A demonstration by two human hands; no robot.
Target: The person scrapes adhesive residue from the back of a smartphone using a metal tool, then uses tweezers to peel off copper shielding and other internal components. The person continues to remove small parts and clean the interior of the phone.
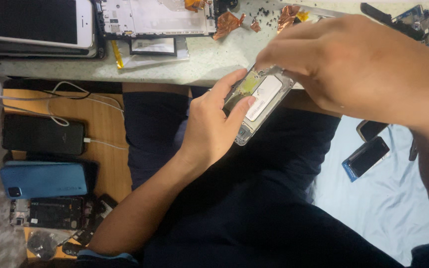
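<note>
Hands are busy with an opened phone frame (pixel 259 101), held over the lap, just in front of the table edge (pixel 175 74). The left hand (pixel 209 129) grips it from below, with the fingers closed around its side and the thumb pressed on its face. The right hand (pixel 343 59) comes from above, with fingertips pinched together at the frame's top end. It looks like a small part is being picked out, which calls for a steady, gentle pull. Farther off, on the table, lie another stripped frame (pixel 157 17) and a white phone (pixel 35 22).
</note>
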